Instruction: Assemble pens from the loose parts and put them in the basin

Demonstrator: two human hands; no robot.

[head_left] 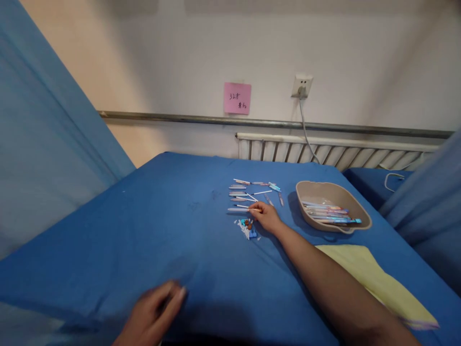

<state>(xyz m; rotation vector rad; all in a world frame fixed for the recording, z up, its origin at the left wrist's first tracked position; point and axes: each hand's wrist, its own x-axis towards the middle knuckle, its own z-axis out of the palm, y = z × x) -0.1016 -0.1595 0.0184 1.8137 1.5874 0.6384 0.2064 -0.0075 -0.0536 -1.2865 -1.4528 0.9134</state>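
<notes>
Out over the blue sheet, my right hand (265, 217) pinches the right end of a pale pen barrel (237, 210) lying on it; the fingertips partly hide that end. Just below the fingers is a small pile of white, teal, brown and blue pen pieces (245, 229). Beyond the hand, several pen barrels (238, 194) and thin refills (261, 192) are laid out in rough rows. A light blue pen piece (274, 187) lies at the back right of them. Near the front edge, my left hand (153, 315) is slightly blurred, fingers curled with the thumb against them; nothing shows in it.
To the right stands a beige plastic basket (355, 204) with several pens (327, 214) in it. A folded yellow cloth (363, 269) lies in front of it. Behind are a radiator (288, 149), a metal rail (180, 117) and a plugged socket (302, 86). Blue curtains (46, 120) hang at both sides.
</notes>
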